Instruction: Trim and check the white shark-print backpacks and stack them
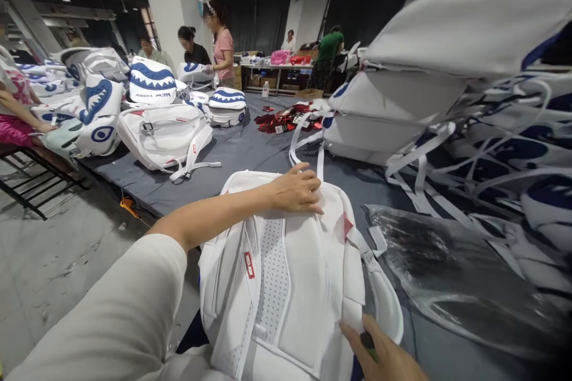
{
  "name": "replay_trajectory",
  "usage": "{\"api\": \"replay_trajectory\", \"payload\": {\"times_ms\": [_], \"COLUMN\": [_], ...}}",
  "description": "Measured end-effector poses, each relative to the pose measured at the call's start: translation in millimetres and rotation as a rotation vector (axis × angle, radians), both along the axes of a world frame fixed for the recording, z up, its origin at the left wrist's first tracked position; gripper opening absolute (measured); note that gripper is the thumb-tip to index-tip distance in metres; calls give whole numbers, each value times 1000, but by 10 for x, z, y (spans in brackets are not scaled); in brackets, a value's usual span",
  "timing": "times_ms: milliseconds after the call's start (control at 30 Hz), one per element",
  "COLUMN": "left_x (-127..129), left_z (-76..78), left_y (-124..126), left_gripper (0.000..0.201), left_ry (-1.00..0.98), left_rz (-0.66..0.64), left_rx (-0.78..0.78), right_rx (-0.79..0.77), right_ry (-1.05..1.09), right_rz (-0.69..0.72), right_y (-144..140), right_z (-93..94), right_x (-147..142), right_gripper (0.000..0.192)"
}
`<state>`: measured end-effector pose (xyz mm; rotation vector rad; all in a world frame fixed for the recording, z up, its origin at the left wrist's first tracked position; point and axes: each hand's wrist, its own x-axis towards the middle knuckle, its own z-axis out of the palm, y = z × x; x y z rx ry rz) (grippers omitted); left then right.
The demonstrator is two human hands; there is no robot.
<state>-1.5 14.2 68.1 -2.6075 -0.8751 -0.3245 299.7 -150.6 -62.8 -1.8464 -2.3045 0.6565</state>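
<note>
A white backpack (286,274) lies back-panel up on a grey table (250,155), at its near edge, directly below the camera; its mesh padding and 2 shoulder straps face upward. The left hand (295,189) rests flat on the top end of the backpack, palm down, fingers spread and loosely extended, pressing rather than clasping; nothing is closed inside it. The right hand (379,354) sits at the lower right edge of the picture, touching the backpack's right strap; its fingers curl around a small dark green object (367,340), mostly hidden, so what that object is cannot be told. Just right of the backpack lies a crumpled clear plastic bag (447,274); beyond it, a tall stack of white backpacks (429,71) with loose straps trailing down. Further back on the table are backpacks printed with a blue shark-mouth design (152,80) and a scatter of red tags (286,119). Several people (221,47) stand at the far end; another person's arm (18,113) shows at the left edge.
</note>
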Motion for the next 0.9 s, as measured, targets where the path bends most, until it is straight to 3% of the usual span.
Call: {"api": "replay_trajectory", "payload": {"times_ms": [133, 267, 333, 433, 533, 600, 733, 833, 900], "left_x": [172, 301, 364, 454, 494, 491, 503, 565, 599], "left_z": [-155, -272, -340, -458, -591, -670, -755, -795, -843], "left_y": [-339, -486, -479, -496, -578, -641, -711, -728, -740], "left_gripper": [47, 31, 35, 38, 32, 24, 17, 17, 15], "left_ry": [-7, 58, 76, 71, 32, -18, -72, -45, -58], "left_rz": [-116, -193, -170, -132, -139, -141, -145, -96, -72], "left_rx": [-42, -110, -138, -157, -151, -133, -89, -78, -83], "right_rx": [-122, -189, -35, 402, 789, 907, 795, 572, 359], "right_ry": [-100, 67, 331, 656, 679, 668, 631, 550, 604], "right_rz": [-90, -243, -343, -393, -358, -333, -294, -288, -379], "right_y": [-47, -104, -145, -113, 78, 217, 304, 254, 224], "right_z": [52, 374, 605, 840, 774, 598, 281, 237, 261], "right_x": [-186, -216, -216, -272, -388, -469, -544, -503, -459], "right_gripper": [20, 13, 21, 32, 36, 37, 33, 33, 36]}}
